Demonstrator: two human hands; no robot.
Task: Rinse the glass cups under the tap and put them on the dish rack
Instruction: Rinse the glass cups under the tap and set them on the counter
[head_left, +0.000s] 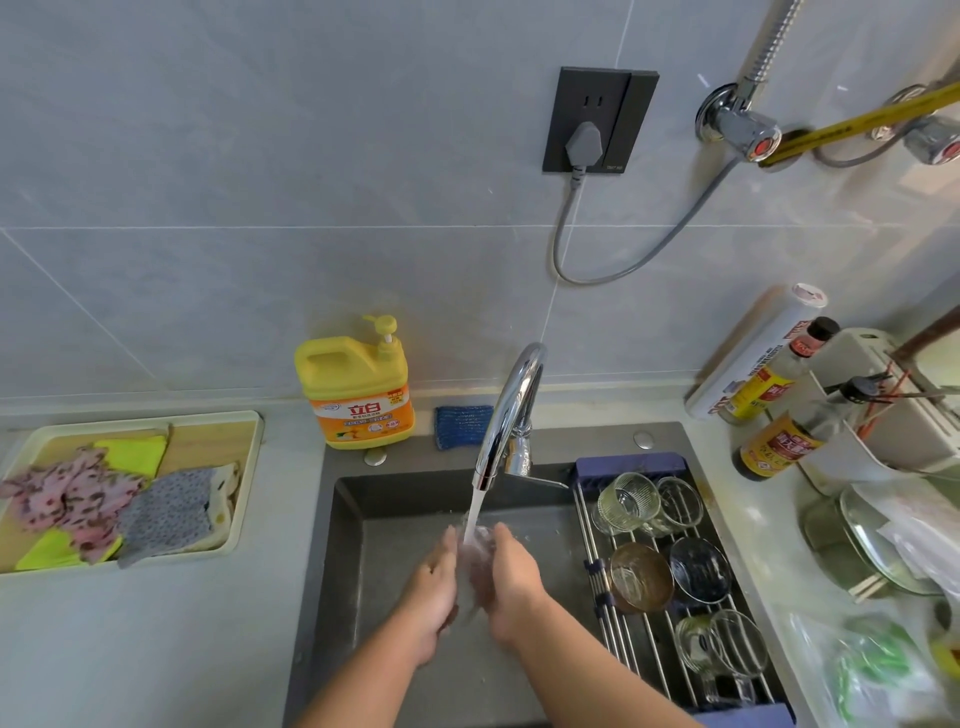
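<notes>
Presently, from my remote station, I record the glass cup (475, 558) held low over the sink (363, 545), directly under the stream (475, 506) falling from the chrome tap (511, 410). The left hand (434, 587) clasps it from nine o'clock and the right hand (511, 582) from three o'clock, palms facing, fingers curled round its wall. The fingertips are hidden behind glass and water, so I cannot tell exactly where they sit.

Handling assessment: the cup is clear, thin-looking glass, rigid, probably light, and brittle against the dark, hard-looking basin. Being wet, it is likely slippery. I judge the safest hold to be round the side wall with fingers and an opposing thumb, not a pinch on the rim.

At three o'clock of the hands, the dish rack (623, 639) spans the sink's right side: bare metal rods between blue end bars. It carries ribbed clear cups (626, 501), an amber cup (641, 577), a dark smoky one (698, 569) and clear pieces (727, 644) nearest me. Free space looks scarce, so setting this cup down risks glass-on-glass contact.

At eleven o'clock a yellow plastic detergent bottle (358, 395) stands, with a blue woven scouring pad (462, 426) at twelve. A cream tray (249, 467) of soft cloths lies at nine o'clock, well apart.
</notes>
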